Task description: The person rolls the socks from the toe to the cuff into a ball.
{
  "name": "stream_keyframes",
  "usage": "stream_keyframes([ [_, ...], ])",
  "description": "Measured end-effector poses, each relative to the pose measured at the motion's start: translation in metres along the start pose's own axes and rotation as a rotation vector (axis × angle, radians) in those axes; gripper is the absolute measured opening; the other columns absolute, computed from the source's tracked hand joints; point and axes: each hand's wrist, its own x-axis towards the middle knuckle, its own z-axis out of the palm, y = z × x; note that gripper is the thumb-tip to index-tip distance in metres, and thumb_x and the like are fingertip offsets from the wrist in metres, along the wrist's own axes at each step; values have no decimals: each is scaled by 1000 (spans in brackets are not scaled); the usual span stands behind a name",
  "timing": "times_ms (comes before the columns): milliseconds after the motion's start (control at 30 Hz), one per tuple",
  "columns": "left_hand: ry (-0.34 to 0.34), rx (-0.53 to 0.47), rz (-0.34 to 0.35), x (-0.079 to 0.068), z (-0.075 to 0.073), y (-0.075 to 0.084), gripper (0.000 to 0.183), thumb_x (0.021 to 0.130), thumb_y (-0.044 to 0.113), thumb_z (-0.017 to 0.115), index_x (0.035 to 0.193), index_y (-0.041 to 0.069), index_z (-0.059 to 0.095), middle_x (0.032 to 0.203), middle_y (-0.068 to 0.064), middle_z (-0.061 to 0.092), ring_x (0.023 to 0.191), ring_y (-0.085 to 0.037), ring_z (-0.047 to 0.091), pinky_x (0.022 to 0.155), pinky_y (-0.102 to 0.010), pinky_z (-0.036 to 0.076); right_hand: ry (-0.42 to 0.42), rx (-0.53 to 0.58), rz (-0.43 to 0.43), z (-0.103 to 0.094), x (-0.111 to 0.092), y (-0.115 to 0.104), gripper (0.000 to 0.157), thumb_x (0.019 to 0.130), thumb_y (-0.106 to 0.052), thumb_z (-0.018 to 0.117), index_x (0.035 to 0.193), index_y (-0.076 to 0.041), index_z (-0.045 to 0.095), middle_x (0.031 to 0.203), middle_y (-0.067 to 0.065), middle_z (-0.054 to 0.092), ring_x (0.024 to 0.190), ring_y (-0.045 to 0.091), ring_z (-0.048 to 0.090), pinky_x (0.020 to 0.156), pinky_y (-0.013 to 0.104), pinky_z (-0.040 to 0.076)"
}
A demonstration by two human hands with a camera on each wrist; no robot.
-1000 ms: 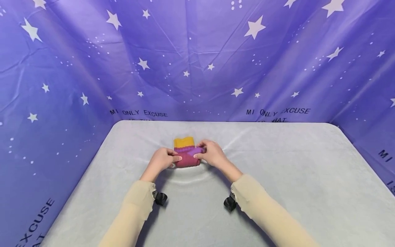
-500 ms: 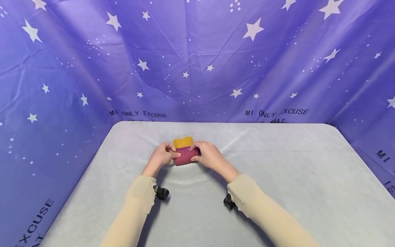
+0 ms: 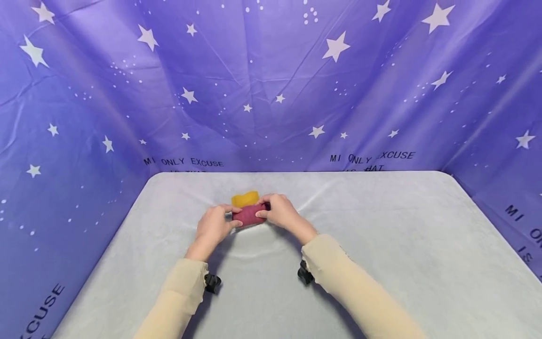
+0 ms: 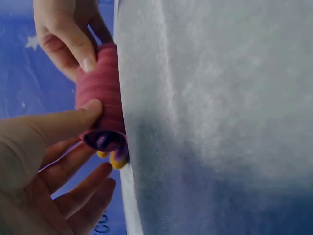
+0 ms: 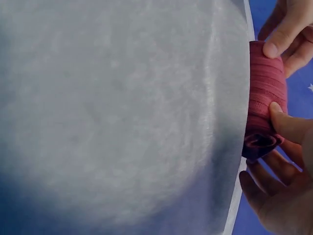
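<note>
A maroon ribbed sock (image 3: 248,216), rolled into a short thick cylinder, lies crosswise near the table's far side. Its flat yellow end (image 3: 245,198) sticks out behind the roll. My left hand (image 3: 213,226) pinches the roll's left end, thumb in front and fingers at the back. At the other end my right hand (image 3: 284,213) grips it the same way. Both wrist views show the sock (image 4: 100,90) between the two thumbs, with dark purple layers inside its coiled end. Several lower fingers of the left hand are spread loosely below the roll in the left wrist view.
A light grey cloth covers the table (image 3: 381,245), with creases around the hands. Purple star-printed curtains (image 3: 271,84) stand behind and at both sides. A black wrist camera (image 3: 213,283) sits on the left cuff, another (image 3: 305,273) on the right.
The sock has been rolled away from me: the purple part is wrapped under maroon, and less yellow shows. Both hands have kept hold at its ends; the head view has shifted slightly.
</note>
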Motion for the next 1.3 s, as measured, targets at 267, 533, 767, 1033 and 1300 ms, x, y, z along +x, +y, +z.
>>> stream_keyframes([
  [267, -18, -203, -35, 13, 3, -15, 29, 81, 21, 82, 109, 13, 78, 121, -10, 71, 120, -32, 62, 106, -48, 45, -16, -65, -29, 0, 8, -5, 27, 87, -22, 77, 109, -7, 75, 124, 7, 67, 122, 27, 60, 109, 42, 45],
  [533, -94, -163, -113, 25, -6, -14, 28, 84, 28, 79, 110, 20, 77, 123, -9, 72, 106, -28, 66, 88, -46, 51, 26, -318, -186, -2, 6, -12, 35, 89, -28, 75, 121, -17, 70, 121, 6, 72, 112, 28, 67, 96, 48, 51],
  [767, -102, -217, -131, 31, -5, -18, 28, 85, 28, 78, 110, 15, 77, 119, -10, 73, 107, -30, 66, 93, -47, 50, 5, -205, -157, 4, 8, -6, 41, 82, -25, 82, 119, -15, 69, 116, 4, 73, 105, 23, 68, 92, 41, 53],
  [1033, -76, -269, -119, 27, -4, -25, 30, 86, 25, 77, 113, 11, 75, 118, -14, 72, 109, -32, 65, 93, -45, 49, -25, -136, -71, 7, 18, -6, 38, 84, -28, 80, 118, -13, 71, 116, 6, 74, 107, 26, 68, 94, 43, 51],
  [1300, -24, -356, -61, 26, 2, -20, 40, 83, 15, 80, 119, 4, 69, 112, -17, 73, 104, -31, 70, 90, -42, 55, -25, -124, -11, 2, 26, -5, 37, 84, -29, 80, 115, -12, 73, 116, 8, 74, 109, 29, 66, 97, 44, 50],
])
